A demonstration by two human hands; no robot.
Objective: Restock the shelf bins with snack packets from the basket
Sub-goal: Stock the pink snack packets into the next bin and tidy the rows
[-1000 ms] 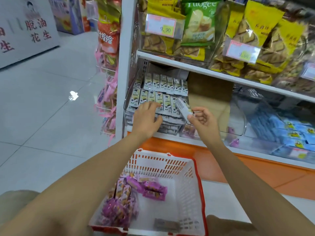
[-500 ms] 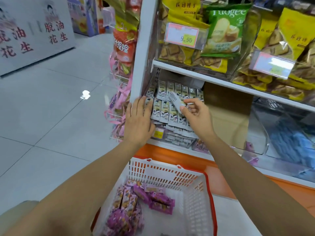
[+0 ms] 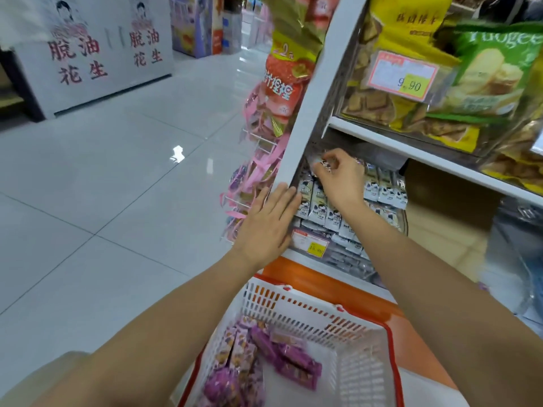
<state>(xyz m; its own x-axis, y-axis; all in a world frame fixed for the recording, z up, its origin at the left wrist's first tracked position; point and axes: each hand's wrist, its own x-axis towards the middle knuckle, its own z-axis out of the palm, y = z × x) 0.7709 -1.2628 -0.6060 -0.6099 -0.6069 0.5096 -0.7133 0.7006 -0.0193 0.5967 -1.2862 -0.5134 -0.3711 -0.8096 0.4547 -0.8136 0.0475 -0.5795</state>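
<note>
White plastic mesh with a red rim forms the one basket (image 3: 308, 315) at the bottom centre of the frame. In it lies a single heap of purple snack packets (image 3: 264, 356), too jumbled to count. Above it, at mid-frame, the left hand (image 3: 266, 227) lies flat, fingers straight and together, holding nothing. Its fingertips reach the left end of the clear shelf bin (image 3: 357, 261), beside the white upright (image 3: 308, 113). One yellow-and-red price tag (image 3: 311, 245) sits on the bin's front, just right of this hand. Rows of white packets (image 3: 385, 190) stand inside the bin. Further in, the right hand (image 3: 340, 177) is curled, its fingertips pinching one white packet (image 3: 318, 165) at the bin's back left corner, above the standing rows. On the shelf above, at upper right, yellow and green bags sit behind a second price tag (image 3: 404, 76).
</note>
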